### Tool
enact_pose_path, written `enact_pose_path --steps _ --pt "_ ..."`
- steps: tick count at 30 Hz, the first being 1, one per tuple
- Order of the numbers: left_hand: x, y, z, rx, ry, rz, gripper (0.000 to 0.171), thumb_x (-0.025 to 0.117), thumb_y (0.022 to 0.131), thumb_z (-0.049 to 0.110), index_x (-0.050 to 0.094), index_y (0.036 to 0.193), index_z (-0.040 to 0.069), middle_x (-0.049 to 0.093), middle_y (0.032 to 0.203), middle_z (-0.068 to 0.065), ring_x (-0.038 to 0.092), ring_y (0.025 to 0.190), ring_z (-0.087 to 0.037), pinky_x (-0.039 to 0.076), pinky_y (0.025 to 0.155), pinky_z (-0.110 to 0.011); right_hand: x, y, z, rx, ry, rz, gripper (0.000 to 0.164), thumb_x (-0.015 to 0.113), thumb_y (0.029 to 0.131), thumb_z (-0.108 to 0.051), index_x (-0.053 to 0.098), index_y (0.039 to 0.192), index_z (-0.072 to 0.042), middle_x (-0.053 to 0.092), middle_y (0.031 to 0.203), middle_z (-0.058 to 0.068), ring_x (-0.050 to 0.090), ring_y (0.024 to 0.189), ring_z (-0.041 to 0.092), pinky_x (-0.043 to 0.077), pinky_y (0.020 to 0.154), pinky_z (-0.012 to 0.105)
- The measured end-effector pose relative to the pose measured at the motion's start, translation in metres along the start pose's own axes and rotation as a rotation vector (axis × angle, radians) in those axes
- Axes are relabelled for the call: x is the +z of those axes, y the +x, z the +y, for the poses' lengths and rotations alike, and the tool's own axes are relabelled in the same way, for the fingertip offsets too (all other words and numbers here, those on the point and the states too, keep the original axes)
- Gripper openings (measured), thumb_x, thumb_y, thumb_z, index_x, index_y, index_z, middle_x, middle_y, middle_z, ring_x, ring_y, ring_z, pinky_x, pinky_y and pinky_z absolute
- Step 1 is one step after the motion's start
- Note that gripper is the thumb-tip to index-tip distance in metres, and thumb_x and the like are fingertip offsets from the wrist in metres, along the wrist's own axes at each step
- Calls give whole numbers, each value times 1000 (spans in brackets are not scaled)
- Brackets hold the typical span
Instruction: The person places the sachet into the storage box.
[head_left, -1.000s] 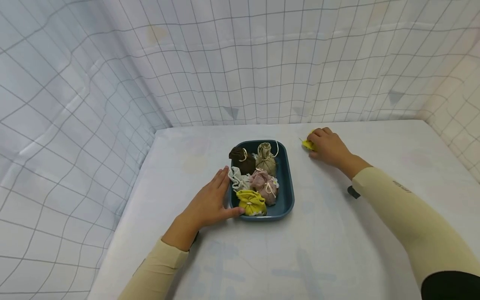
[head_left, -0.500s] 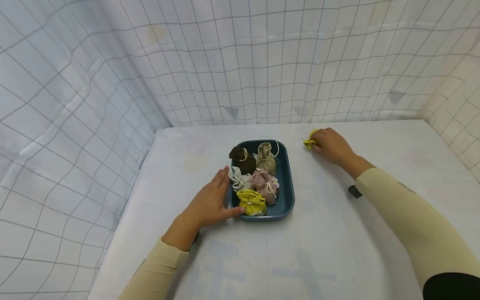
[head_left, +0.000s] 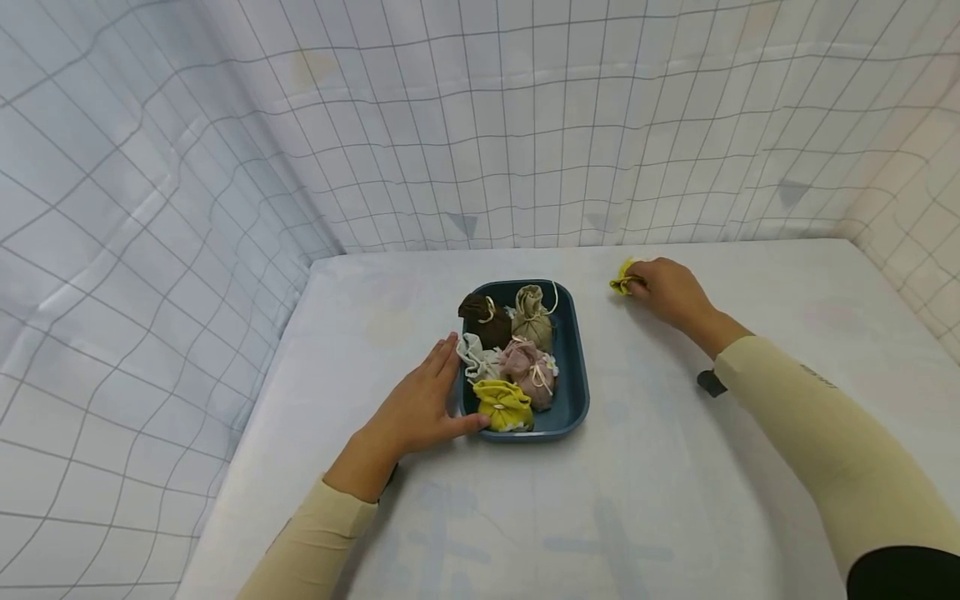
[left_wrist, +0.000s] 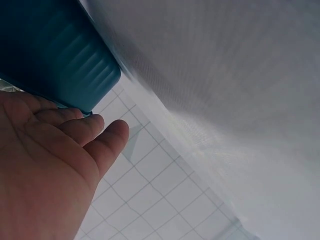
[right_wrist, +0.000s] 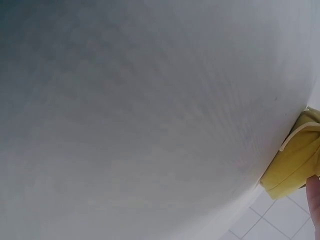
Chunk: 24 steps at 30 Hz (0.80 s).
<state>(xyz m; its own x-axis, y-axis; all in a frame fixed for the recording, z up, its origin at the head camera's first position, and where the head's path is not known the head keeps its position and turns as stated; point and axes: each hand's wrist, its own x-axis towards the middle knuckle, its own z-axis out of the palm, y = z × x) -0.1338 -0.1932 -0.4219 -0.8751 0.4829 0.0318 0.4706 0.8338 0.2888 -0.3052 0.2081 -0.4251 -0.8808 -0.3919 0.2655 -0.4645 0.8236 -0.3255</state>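
A blue plastic tray (head_left: 576, 392) stands on the table, holding several small drawstring pouches. At its left side, my left hand (head_left: 420, 404) lies with straight fingers along the wall and the thumb over the near left corner, by a yellow pouch (head_left: 504, 404). In the left wrist view the fingertips (left_wrist: 95, 125) are right at the rim of the tray (left_wrist: 75, 65). Farther back and to the right, my right hand (head_left: 669, 292) pinches another yellow pouch (head_left: 621, 280). The right wrist view shows this pouch (right_wrist: 297, 155) low on the white cloth, its pale cord visible.
Inside the tray are a dark brown pouch (head_left: 487, 323), a beige pouch (head_left: 532, 321), a white pouch (head_left: 478, 358) and a pink pouch (head_left: 528, 367). White cloth covers the table (head_left: 600, 517). A grid-patterned curtain (head_left: 555, 150) hangs behind and at both sides.
My right hand has shifted slightly right with the yellow pouch, more of which now shows bunched between the fingers. The left hand and the tray have stayed in place.
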Motion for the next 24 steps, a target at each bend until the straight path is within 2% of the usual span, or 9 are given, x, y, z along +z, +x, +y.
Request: enact_pose_path --steps 5,13,21,24 --pt "0 0 0 0 7 -1 116 48 84 81 18 155 -7 8 164 -19 13 150 -35 23 117 -47 -1 -1 1 16 30 42 18 62 97 -12 69 109 1 71 96 17 61 78 31 49 72 47" --pt "1 0 1 -5 17 -5 114 51 85 78 18 155 -6 8 164 -20 11 150 -33 23 117 -46 -7 -6 -1 84 124 91 20 58 101 -17 66 112 -2 70 96 18 57 71 28 48 64 42" --pt "0 1 1 1 19 -3 113 54 86 74 18 154 -8 7 164 -20 14 149 -36 25 116 -47 -20 -6 -5 79 211 109 19 57 102 -18 66 111 -4 71 99 19 66 85 30 50 65 40" --pt "1 1 1 3 19 -3 112 55 86 74 19 154 -8 8 164 -20 14 149 -36 25 116 -47 -23 -7 -6 77 228 123 19 56 102 -20 66 110 -5 70 93 16 62 78 27 47 61 36"
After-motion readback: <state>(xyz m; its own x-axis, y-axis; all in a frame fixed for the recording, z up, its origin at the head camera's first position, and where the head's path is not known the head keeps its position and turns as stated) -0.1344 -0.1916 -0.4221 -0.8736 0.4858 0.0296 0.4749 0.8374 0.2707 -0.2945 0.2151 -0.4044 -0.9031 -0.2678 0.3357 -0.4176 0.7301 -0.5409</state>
